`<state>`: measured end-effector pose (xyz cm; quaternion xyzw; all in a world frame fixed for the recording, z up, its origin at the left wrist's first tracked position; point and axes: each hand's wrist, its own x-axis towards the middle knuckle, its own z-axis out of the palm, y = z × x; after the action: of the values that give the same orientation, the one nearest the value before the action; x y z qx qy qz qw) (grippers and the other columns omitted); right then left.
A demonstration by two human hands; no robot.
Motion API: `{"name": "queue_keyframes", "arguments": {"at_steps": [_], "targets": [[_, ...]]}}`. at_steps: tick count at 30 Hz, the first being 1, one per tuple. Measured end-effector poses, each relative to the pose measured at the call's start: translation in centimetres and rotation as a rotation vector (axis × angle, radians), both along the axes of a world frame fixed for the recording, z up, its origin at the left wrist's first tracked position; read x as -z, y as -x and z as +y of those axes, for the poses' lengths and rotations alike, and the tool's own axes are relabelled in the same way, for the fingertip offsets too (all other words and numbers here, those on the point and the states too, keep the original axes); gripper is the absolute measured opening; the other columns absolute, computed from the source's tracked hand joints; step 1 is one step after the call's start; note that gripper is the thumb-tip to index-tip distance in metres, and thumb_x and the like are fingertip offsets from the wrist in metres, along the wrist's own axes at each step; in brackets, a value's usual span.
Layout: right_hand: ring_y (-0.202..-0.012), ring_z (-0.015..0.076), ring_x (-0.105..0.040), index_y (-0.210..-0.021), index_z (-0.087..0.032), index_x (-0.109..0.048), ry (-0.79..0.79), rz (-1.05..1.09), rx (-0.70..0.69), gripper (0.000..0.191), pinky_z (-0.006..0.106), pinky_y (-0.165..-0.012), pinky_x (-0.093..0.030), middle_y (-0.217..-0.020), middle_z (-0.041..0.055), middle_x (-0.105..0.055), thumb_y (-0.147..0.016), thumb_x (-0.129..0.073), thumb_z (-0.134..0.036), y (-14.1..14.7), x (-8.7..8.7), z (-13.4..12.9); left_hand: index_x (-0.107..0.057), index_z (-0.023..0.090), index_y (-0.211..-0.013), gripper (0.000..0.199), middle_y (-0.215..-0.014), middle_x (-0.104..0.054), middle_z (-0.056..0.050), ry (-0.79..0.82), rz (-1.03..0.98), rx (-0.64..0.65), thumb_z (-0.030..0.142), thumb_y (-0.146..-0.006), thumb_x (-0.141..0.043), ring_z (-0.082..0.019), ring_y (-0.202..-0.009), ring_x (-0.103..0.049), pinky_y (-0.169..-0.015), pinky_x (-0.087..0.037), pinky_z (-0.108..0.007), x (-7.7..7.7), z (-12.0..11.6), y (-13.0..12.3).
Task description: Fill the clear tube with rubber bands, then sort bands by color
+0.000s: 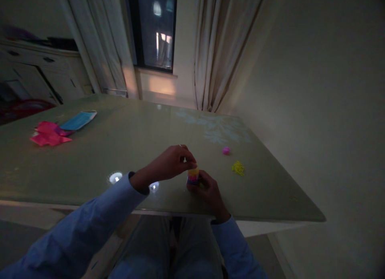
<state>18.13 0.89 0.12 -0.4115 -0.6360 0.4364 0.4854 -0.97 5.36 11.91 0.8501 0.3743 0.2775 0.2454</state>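
Container [193,176] near tabletop [120,136] front edge

My right grip [209,191] is wrapped around the side of the small multicolored container. My left grip [177,162] has thumb and fingertips at its top; can't tell if they're pinching anything. Right of that: yellow strands [238,168] in a loose pile, pink lump [226,150] near it, farther from me. Far left: crumpled pink sheet [50,134] next to blue mask [78,120].

Container [193,174] between hands [173,162], on table [90,158]; lump [226,150], pile [238,168] right; face mask [78,121] far left; window [157,30] behind.
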Motion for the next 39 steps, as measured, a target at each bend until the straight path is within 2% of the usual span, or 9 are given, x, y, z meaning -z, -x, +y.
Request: {"name": "queue_keyframes", "arguments": {"at_steps": [5,11,15,18,22,28,33,39], "targets": [[-0.085,0.0171,-0.06,-0.103,-0.02,-0.066,-0.005,-0.004,0.004,0.033,0.027,-0.076,-0.05,-0.091,0.0021,-0.064,-0.074,-0.077,-0.03,0.0,-0.1,0.0,-0.078,0.019,-0.088,0.016,-0.082,-0.069,-0.005,-0.001,0.052,0.016,0.025,-0.087,-0.064,-0.013,-0.071,-0.061,-0.067,-0.044,-0.024,0.1,0.1,-0.1],[-0.085,0.0172,-0.06,-0.103,-0.02,-0.066,0.004,0.007,-0.001,0.034,0.027,-0.077,-0.05,-0.089,0.002,-0.064,-0.074,-0.078,-0.032,0.0,-0.2,-0.1,-0.075,0.017,-0.085,0.024,-0.092,-0.064,-0.008,-0.112,0.174,0.056,0.021,-0.093,-0.053,-0.014,-0.078,-0.061,-0.075,-0.046,-0.027,-0.2,-0.7,-0.2],[-0.087,0.0181,-0.06,-0.104,-0.021,-0.067,0.013,0.051,-0.021,0.034,0.029,-0.079,-0.05,-0.093,0.0031,-0.065,-0.074,-0.078,-0.033,0.1,-0.5,-0.2,-0.073,0.017,-0.086,0.034,-0.103,-0.065,-0.01,-0.147,0.197,0.177,0.027,-0.099,-0.043,-0.019,-0.101,-0.062,-0.088,-0.047,-0.032,-0.5,-1.7,0.0],[-0.088,0.0191,-0.061,-0.104,-0.021,-0.067,0.006,0.073,-0.037,0.035,0.03,-0.08,-0.051,-0.096,0.0037,-0.066,-0.074,-0.078,-0.035,0.0,-0.5,-0.3,-0.073,0.02,-0.093,0.029,-0.109,-0.066,-0.012,-0.152,0.19,0.217,0.038,-0.097,-0.05,-0.025,-0.122,-0.054,-0.096,-0.045,-0.037,-0.1,-2.2,0.3],[-0.085,0.0182,-0.06,-0.099,-0.02,-0.066,-0.012,0.064,-0.059,0.034,0.028,-0.077,-0.05,-0.092,0.0029,-0.065,-0.073,-0.079,-0.039,0.0,-0.3,-0.3,-0.072,0.021,-0.095,0.024,-0.12,-0.065,-0.015,-0.187,0.253,0.203,0.041,-0.083,-0.069,-0.031,-0.132,-0.049,-0.101,-0.044,-0.043,0.7,-2.5,0.5],[-0.086,0.0185,-0.059,-0.099,-0.021,-0.068,-0.039,0.066,-0.075,0.035,0.028,-0.079,-0.049,-0.094,0.0032,-0.066,-0.072,-0.08,-0.039,0.0,-0.2,-0.2,-0.073,0.021,-0.093,0.021,-0.123,-0.065,-0.016,-0.203,0.362,0.162,0.035,-0.079,-0.073,-0.035,-0.131,-0.05,-0.101,-0.045,-0.048,0.6,-2.6,0.1],[-0.084,0.0174,-0.058,-0.096,-0.022,-0.068,0.028,0.106,-0.065,0.034,0.028,-0.076,-0.048,-0.09,0.0016,-0.063,-0.069,-0.083,-0.035,0.0,-0.1,-0.2,-0.074,0.022,-0.094,0.013,-0.126,-0.065,-0.013,-0.201,0.251,0.206,0.025,-0.085,-0.065,-0.027,-0.121,-0.059,-0.099,-0.047,-0.04,0.4,-1.8,0.5],[-0.08,0.0164,-0.057,-0.093,-0.021,-0.066,0.069,0.097,-0.053,0.031,0.027,-0.072,-0.047,-0.087,0.0018,-0.062,-0.07,-0.082,-0.035,0.1,-0.5,-0.3,-0.075,0.022,-0.103,0.02,-0.132,-0.062,-0.012,-0.192,0.206,0.179,0.027,-0.086,-0.064,-0.023,-0.113,-0.063,-0.097,-0.048,-0.036,-0.3,-1.2,1.3]]}}
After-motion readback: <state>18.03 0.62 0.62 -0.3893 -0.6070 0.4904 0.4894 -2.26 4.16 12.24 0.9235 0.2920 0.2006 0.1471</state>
